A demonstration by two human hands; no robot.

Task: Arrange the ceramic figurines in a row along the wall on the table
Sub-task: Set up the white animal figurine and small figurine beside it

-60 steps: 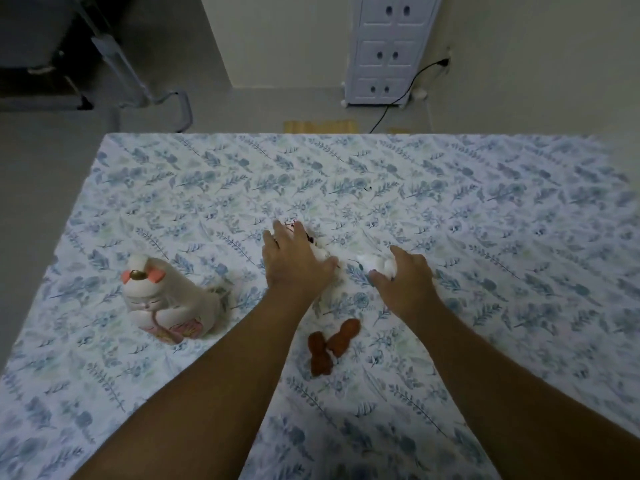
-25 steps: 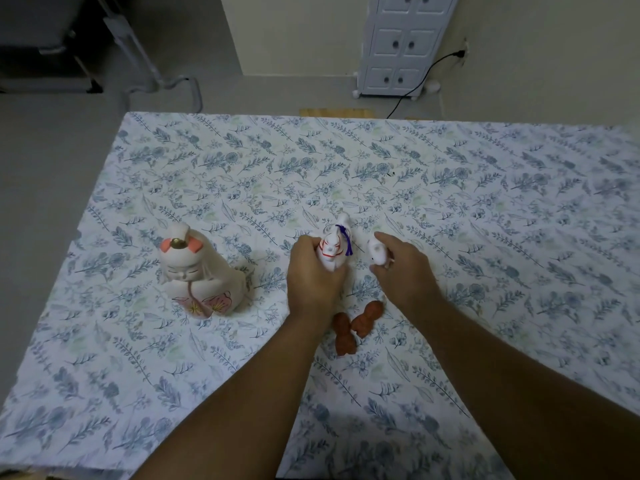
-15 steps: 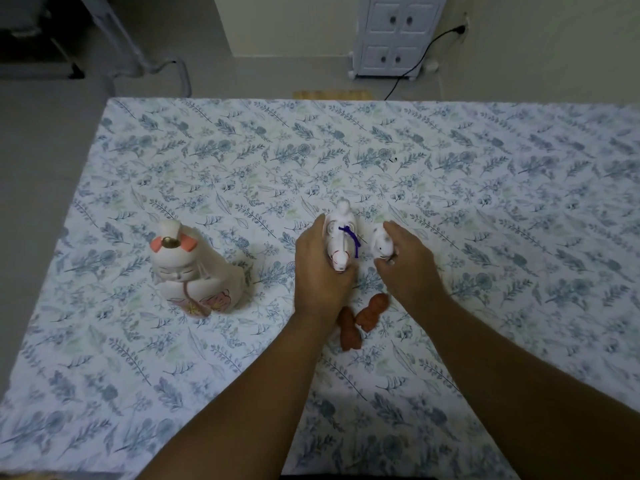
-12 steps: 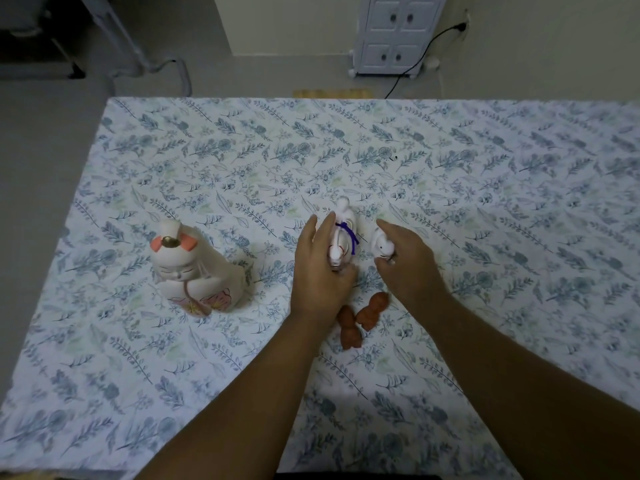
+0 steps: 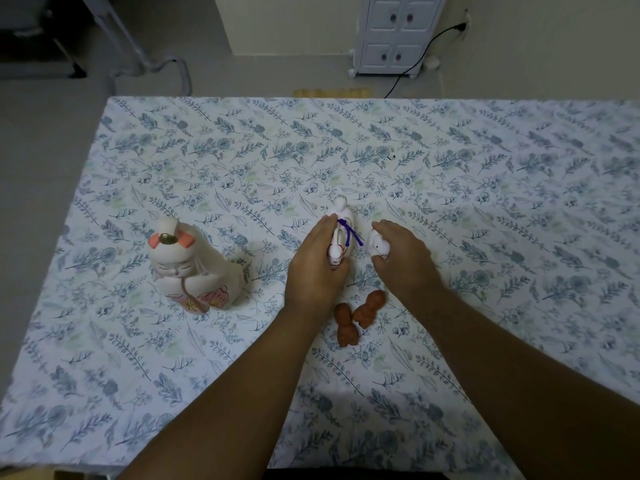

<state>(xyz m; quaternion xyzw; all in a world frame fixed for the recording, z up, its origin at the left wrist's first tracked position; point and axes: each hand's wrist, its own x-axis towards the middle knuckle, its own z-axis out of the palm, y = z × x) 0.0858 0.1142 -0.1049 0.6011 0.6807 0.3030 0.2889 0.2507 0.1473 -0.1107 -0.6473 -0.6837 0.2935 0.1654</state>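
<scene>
The fox [image 5: 341,233], white with a purple cord, is grasped in the left hand [image 5: 317,265], thumb under its near end and fingers along its left flank. Since half a second ago the left fingers, then splayed, have been closed round it; the grip is now clenched on the fox. It appears tipped, long axis pointing away from the grip; whether its base touches the desk [image 5: 485,188] cannot be told.

The small white figurine [image 5: 378,244] is pinched at the front of the right hand [image 5: 405,261], barely shifted from a second ago. It sits just right of the fox, near but apart.

Just behind both grips, toward the person, two brown figurines [image 5: 358,315] lie touching each other, untouched so far. Well left of the left grip the big doll [image 5: 194,266] stands upright, unmoved.

Judgement: with both grips now secured, the pick phase looks finished and a carry can begin. All figurines are still mid-desk; none is yet lined up at an edge. The wall [image 5: 536,46] shows far beyond the grips, past the desk's far edge. The row is not started; three pieces remain to be fetched after this pair.
</scene>
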